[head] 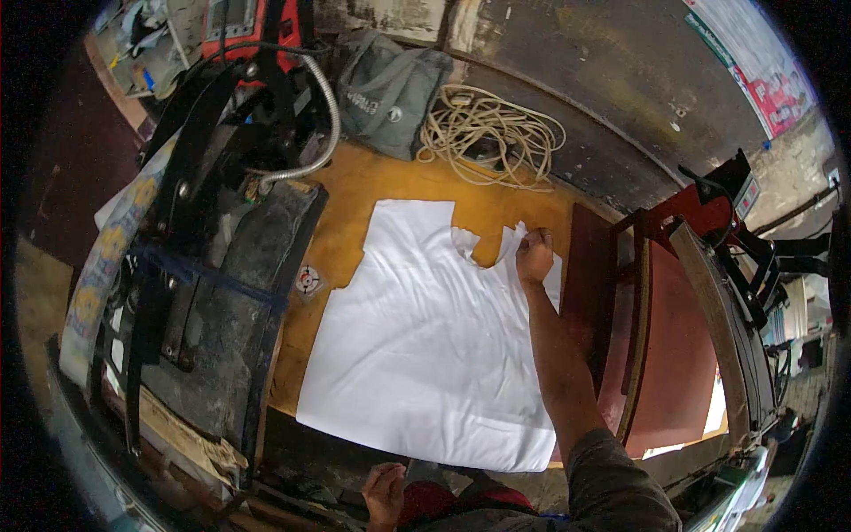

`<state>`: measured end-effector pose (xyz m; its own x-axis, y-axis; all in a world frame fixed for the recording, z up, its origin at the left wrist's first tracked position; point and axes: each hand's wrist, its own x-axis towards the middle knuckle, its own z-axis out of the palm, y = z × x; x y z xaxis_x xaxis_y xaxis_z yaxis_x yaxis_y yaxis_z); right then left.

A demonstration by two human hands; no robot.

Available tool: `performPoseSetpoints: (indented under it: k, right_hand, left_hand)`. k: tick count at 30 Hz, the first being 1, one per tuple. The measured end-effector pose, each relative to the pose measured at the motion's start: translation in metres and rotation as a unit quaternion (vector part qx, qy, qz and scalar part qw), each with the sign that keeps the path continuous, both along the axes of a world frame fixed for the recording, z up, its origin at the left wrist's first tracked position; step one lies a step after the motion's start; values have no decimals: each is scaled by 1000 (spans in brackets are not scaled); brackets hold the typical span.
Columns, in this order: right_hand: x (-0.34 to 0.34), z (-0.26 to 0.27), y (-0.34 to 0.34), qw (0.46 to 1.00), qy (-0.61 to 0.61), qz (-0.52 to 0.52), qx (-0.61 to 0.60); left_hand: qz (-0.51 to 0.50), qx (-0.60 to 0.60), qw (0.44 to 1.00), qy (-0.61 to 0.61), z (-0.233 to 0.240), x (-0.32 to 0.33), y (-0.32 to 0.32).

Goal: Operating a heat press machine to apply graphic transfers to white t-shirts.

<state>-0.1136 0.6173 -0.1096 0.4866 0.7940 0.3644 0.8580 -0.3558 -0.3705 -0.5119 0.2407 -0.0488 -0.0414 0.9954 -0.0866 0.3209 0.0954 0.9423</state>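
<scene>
A white cloth garment (425, 332), apparently a T-shirt, lies spread on a yellow-brown wooden table (346, 173). Wrinkles run down from its neckline, and the cloth around the neck opening is bunched and uneven. My right hand (536, 256) is at the shoulder on the right, with its fingers pinched on the fabric near the upper edge. Below the garment's lower hem, close to my body, my left hand (384, 492) hangs with curled fingers. Nothing shows in it, and it is apart from the cloth.
A black press-like machine (219, 286) with a red control box (229, 26) stands left. A grey bag (392, 93) bearing writing and a coiled beige cord (492, 136) lie at the back. A small round-patterned packet (309, 280) sits left of the garment. Reddish-brown boards (675, 352) stand right.
</scene>
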Motion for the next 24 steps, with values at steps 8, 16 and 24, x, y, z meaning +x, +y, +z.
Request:
performPoseSetpoints:
  k: [8, 16, 24]
  right_hand:
    - [-43, 46, -66, 975, -27, 99, 195]
    - [-167, 90, -261, 952, 46, 301, -27]
    - [-90, 48, -141, 942, 138, 305, 19]
  left_hand:
    - [-110, -88, 970, -198, -27, 70, 121]
    - [-95, -302, 890, -327, -44, 145, 255]
    - [-4, -95, 912, -398, -36, 133, 230]
